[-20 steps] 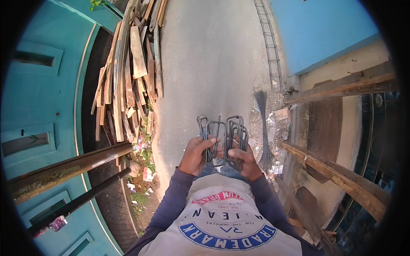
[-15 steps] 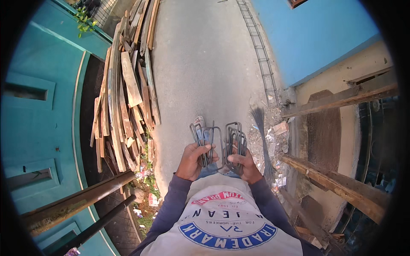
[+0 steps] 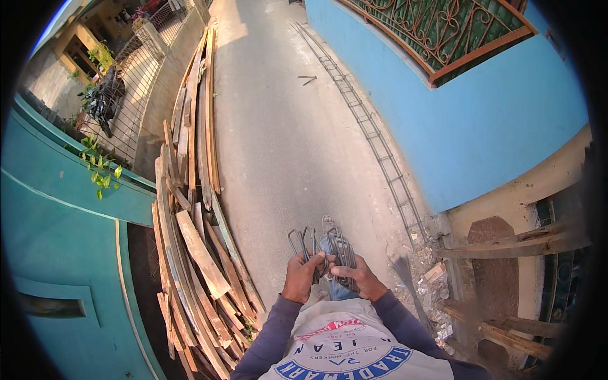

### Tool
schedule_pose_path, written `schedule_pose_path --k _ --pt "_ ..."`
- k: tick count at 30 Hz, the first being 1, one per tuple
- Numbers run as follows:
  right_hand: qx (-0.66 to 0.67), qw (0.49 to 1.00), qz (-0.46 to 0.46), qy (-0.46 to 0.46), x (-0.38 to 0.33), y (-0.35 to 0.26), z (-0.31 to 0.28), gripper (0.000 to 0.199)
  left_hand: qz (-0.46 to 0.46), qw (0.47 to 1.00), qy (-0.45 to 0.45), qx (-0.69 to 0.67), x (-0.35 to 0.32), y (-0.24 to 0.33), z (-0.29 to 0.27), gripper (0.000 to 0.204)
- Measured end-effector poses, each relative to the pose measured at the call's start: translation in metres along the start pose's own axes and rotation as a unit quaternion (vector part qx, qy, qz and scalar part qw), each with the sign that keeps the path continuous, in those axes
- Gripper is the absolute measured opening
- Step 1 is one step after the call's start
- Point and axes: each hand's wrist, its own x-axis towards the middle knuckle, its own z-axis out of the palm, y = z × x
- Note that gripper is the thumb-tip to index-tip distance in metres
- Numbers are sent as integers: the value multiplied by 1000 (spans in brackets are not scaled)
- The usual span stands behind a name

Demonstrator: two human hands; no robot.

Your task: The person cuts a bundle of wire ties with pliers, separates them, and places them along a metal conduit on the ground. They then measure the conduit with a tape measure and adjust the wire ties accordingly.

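Both my hands are in front of my body at waist height, above the paved lane. My left hand [image 3: 303, 277] is closed around a few bent steel rebar stirrups [image 3: 309, 240], whose loops stick up past the fingers. A thicker bundle of similar rectangular stirrups [image 3: 342, 253] is gripped in my right hand [image 3: 360, 276]. The fingers of the two hands nearly meet between the bundles; whether they touch is hard to tell. Partly behind the stirrups, my legs and a sandaled foot [image 3: 329, 221] show.
Stacked wooden planks [image 3: 202, 272] run along the left side beside a teal wall [image 3: 63, 234]. A long ladder-like rebar frame [image 3: 384, 152] lies along the lane's right edge. A broom-like bundle of bristles [image 3: 405, 278], rubble and wooden beams [image 3: 513, 245] are at right, below a blue wall [image 3: 468, 133].
My view has swung up the lane, bringing a window grille and a parked motorcycle into sight. My hands have drawn closer together, each still holding its stirrups.
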Motion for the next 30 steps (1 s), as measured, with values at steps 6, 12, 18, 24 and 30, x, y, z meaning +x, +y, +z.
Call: schedule_pose_path --k 6,12,18,24,30 --pt "-102 990 -13 -93 236 -102 6 51 6 998 62 -23 184 110 -36 15" --pt "-108 982 21 -152 417 -239 58 51 32 988 104 -110 308 271 -58 14" --pt "-85 983 66 -150 626 -321 59 47 38 981 76 -174 484 404 -107 26" --pt "-38 993 47 -97 838 -409 58 46 -18 984 25 -175 692 544 -163 26" --pt "-114 992 -50 -10 971 -567 109 58 -54 987 -24 -150 851 720 -168 39"
